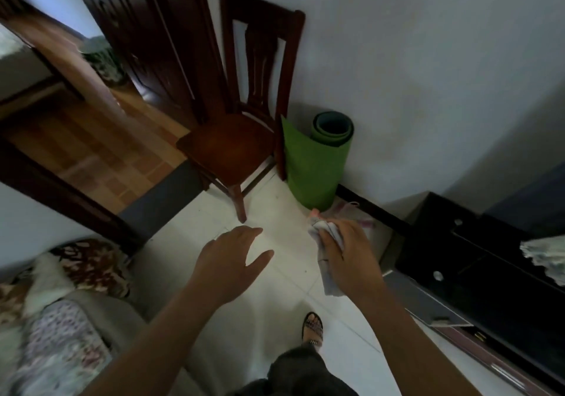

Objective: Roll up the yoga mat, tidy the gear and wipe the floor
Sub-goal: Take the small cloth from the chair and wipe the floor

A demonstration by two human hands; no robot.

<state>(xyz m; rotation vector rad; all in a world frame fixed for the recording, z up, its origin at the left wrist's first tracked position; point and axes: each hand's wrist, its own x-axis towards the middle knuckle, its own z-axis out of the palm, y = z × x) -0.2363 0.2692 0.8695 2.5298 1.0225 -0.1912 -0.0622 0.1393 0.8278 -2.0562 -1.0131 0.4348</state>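
Yoga mat [315, 166] is rolled. Nearest, my left hand [232, 261] hovers open, fingers loosely spread, over the floor [275, 298]; my right hand [351, 255] grips a crumpled cloth [322, 227]. Beyond, the mat stands upright, open end up, against the wall [397, 74] beside the chair [232, 148]

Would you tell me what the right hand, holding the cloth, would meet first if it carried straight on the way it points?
Probably the rolled green yoga mat standing against the wall: the right hand and its cloth aim at the mat's lower end. Depth is unclear, so this is a judgement.
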